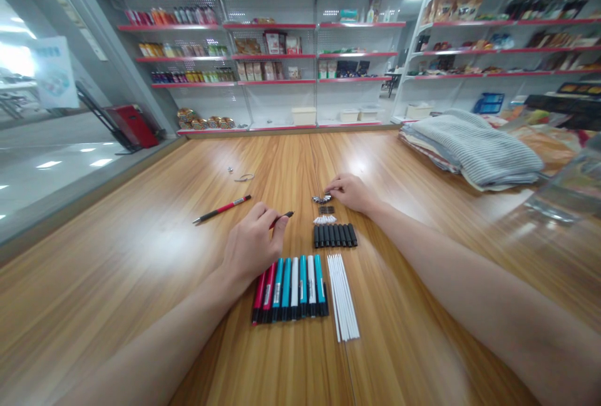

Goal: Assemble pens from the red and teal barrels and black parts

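Nearest on the table (141, 255) lie a row of pen barrels (291, 288) and white refill tubes (344, 296). Just beyond, the left hand (251, 243) pinches a slim red-and-black pen part (282, 217). Farther, past the black caps (335, 235), the right hand (350, 193) rests palm-down, fingertips at a small pile of metal pieces (322, 198); its grasp cannot be told.

Shop: stocked shelves (277, 55) of goods

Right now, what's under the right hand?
The right hand rests on the wooden table, fingers at a small pile of metal parts. Part of the pile shows beside the fingers; whatever lies beneath the palm is covered.
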Demonstrator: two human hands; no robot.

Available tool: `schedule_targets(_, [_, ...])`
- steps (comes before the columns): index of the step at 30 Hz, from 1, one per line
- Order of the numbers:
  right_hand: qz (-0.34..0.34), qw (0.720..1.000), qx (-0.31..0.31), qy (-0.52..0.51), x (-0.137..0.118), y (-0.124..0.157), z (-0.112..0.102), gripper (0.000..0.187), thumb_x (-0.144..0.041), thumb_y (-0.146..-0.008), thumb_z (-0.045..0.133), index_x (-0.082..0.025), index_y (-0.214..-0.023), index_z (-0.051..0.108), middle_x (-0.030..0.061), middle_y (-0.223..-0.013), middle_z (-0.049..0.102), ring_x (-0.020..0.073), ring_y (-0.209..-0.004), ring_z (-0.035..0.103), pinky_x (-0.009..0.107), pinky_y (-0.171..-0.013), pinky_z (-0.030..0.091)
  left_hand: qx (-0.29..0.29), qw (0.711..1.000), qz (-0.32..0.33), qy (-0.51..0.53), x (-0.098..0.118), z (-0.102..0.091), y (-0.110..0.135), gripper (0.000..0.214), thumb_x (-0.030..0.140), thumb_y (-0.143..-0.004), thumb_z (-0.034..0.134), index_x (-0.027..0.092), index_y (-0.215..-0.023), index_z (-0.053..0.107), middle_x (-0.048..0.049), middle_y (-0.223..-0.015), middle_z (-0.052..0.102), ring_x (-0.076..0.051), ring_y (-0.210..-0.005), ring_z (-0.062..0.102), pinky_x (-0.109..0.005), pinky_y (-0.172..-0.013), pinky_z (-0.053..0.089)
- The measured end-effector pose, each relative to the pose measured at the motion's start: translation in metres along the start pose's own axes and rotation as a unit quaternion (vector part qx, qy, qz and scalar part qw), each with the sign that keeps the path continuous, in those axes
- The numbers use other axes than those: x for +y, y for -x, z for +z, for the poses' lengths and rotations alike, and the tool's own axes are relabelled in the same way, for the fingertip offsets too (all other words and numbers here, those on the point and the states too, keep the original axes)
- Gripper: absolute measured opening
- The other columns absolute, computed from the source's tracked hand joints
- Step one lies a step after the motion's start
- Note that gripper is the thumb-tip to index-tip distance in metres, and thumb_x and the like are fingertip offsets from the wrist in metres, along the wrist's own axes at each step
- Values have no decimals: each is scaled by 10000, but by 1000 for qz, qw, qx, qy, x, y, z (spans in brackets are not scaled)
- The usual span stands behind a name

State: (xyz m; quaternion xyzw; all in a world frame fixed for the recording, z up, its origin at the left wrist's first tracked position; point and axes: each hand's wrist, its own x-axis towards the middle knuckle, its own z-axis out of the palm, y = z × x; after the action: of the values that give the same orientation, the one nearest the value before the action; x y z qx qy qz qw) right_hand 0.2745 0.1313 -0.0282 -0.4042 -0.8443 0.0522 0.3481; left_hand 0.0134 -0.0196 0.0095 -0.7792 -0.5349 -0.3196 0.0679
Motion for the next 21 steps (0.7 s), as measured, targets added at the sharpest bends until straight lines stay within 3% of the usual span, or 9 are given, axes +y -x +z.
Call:
schedule_targets(12, [-16, 1000, -1, -7, 1, 0, 0, 195, -156, -835, 592, -227, -915, 756, 43, -859, 660, 147, -797, 603, 269, -767, 462, -10, 1000, -8, 6, -1, 0, 0, 267, 345, -936, 431, 186, -795, 592, -52, -851, 577, -163, -760, 562, -273, -617, 404])
schedule_targets(21, [-33, 999, -12, -19, 3, -2, 3, 333, -38, -805, 516, -232, -926, 758, 37, -844, 655, 150, -810, 592, 276, -781, 454, -18, 1000, -8, -7, -1, 0, 0, 281, 356, -939, 427, 183, -794, 595, -51, -845, 567, -163, -764, 564, -275, -623, 408])
